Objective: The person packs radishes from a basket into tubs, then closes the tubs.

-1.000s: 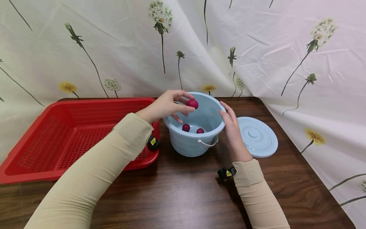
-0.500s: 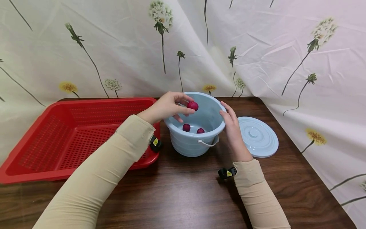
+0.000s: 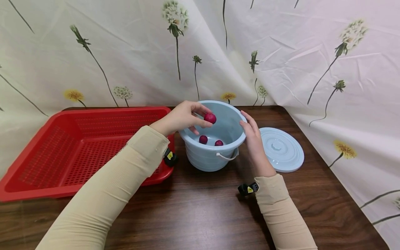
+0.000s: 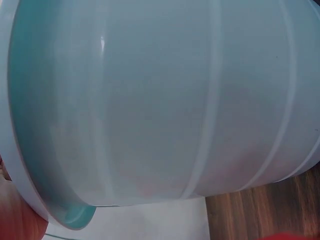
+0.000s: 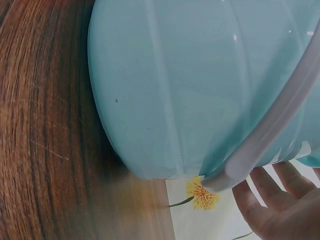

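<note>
In the head view, a small round magenta ball is pinched between the thumb and fingers of my left hand, over the mouth of a light-blue bucket. Two more such balls, a left one and a right one, lie on the bucket's floor. My right hand grips the rim on the right, thumb at the edge. From the right wrist, its fingers show along the bucket's outside, behind the white handle. The bucket wall fills the left wrist view and hides the ball.
A red perforated basket stands left of the bucket, beneath my left forearm. Right of my right hand, the light-blue lid lies flat on the dark wooden table. Flower-printed cloth hangs along the back and right edges.
My left hand has sunk slightly with the magenta ball, which is a little lower over the bucket. The right hand, bucket and the two balls inside have stayed put.
</note>
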`<state>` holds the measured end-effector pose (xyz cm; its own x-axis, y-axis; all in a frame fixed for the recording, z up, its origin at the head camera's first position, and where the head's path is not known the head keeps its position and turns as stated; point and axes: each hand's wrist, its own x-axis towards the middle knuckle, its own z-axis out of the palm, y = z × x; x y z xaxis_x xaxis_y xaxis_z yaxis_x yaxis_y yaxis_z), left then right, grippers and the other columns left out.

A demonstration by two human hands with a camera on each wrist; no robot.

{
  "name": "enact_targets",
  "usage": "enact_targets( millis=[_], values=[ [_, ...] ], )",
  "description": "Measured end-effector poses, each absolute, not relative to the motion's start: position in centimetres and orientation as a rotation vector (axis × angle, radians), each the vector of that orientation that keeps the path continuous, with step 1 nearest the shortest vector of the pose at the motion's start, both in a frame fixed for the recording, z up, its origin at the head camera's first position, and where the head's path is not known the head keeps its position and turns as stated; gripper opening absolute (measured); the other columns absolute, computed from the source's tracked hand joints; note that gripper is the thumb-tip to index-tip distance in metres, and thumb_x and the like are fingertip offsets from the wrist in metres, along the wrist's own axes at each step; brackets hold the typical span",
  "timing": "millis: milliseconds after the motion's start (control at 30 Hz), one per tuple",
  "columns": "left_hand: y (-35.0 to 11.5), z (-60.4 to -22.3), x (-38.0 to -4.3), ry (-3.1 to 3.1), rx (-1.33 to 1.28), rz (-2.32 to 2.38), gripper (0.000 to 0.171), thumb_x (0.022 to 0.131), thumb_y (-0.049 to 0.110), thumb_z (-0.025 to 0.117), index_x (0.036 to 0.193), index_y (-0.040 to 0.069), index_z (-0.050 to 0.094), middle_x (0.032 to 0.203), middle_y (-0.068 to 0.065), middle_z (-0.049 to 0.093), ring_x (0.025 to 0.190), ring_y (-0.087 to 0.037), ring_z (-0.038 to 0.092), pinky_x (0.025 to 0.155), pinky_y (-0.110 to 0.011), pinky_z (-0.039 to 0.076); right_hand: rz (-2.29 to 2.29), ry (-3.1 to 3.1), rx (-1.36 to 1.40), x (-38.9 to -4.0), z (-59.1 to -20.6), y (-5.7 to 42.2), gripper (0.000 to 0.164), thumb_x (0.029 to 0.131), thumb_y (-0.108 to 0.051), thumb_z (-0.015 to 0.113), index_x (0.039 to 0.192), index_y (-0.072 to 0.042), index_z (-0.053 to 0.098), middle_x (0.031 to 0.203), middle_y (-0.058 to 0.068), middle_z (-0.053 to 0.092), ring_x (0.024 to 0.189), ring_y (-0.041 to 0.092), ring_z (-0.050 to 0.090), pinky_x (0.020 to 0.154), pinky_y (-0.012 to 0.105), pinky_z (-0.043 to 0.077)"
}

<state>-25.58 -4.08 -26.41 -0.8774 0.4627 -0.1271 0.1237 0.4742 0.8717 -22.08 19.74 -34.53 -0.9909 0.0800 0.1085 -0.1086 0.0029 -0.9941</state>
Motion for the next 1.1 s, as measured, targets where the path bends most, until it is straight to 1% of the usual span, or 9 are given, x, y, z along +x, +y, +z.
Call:
enact_targets(
  millis=[100,267,367,500,633,867,1100],
  values=[
    [-4.03,-26.45,-25.58,2.383,0.499,1.358,0.049,0.085,0.021,0.079,0.130,0.016,0.062,0.123,-0.008,0.064,0.089,-0.024,0.069,0.076,-0.039,0.060,2.127,-2.127,0.026,-22.11,-34.57,19.76,0.050,0.102,-0.031,0.045,0.150,-0.020,0.041,0.152,0.004,0.042,0.133,0.024,0.045,0.108,0.049,0.038],
    [-4.03,-26.48,-25.69,2.380,0.492,1.360,0.049,0.084,0.019,0.080,0.130,0.015,0.062,0.124,-0.008,0.064,0.073,-0.025,0.069,0.074,-0.036,0.060,2.126,-2.135,0.029,-22.18,-34.62,19.73,0.051,0.102,-0.032,0.045,0.151,-0.019,0.040,0.152,0.004,0.041,0.133,0.025,0.044,0.110,0.051,0.037],
    [-4.05,-26.48,-25.70,2.378,0.488,1.360,0.049,0.084,0.018,0.080,0.130,0.015,0.062,0.123,-0.008,0.065,0.069,-0.025,0.069,0.074,-0.035,0.060,2.119,-2.139,0.030,-22.18,-34.66,19.75,0.051,0.102,-0.032,0.045,0.151,-0.019,0.040,0.152,0.004,0.041,0.134,0.024,0.043,0.111,0.050,0.035],
    [-4.03,-26.49,-25.69,2.376,0.491,1.349,0.049,0.084,0.018,0.080,0.130,0.015,0.063,0.122,-0.008,0.066,0.072,-0.030,0.070,0.072,-0.031,0.059,2.118,-2.140,0.018,-22.15,-34.64,19.80,0.050,0.102,-0.033,0.045,0.150,-0.020,0.041,0.152,0.003,0.041,0.134,0.022,0.042,0.112,0.049,0.034],
    [-4.04,-26.49,-25.80,2.380,0.497,1.341,0.049,0.084,0.018,0.080,0.129,0.015,0.063,0.122,-0.009,0.066,0.075,-0.034,0.070,0.072,-0.031,0.059,2.121,-2.138,0.015,-22.17,-34.56,19.74,0.051,0.102,-0.033,0.045,0.150,-0.020,0.041,0.152,0.004,0.042,0.133,0.023,0.044,0.110,0.049,0.037],
    [-4.02,-26.33,-25.61,2.378,0.501,1.339,0.050,0.083,0.016,0.081,0.129,0.014,0.063,0.117,-0.010,0.069,0.069,-0.024,0.069,0.073,-0.033,0.060,2.118,-2.142,0.007,-22.18,-34.51,19.68,0.052,0.102,-0.033,0.045,0.151,-0.018,0.039,0.152,0.004,0.042,0.132,0.024,0.044,0.109,0.050,0.037],
    [-3.97,-26.40,-25.72,2.377,0.495,1.336,0.051,0.082,0.016,0.082,0.129,0.014,0.063,0.116,-0.010,0.069,0.070,-0.025,0.069,0.074,-0.034,0.060,2.122,-2.141,-0.004,-22.19,-34.53,19.70,0.050,0.102,-0.033,0.045,0.150,-0.021,0.041,0.152,0.003,0.042,0.132,0.023,0.045,0.109,0.049,0.037]
  ],
)
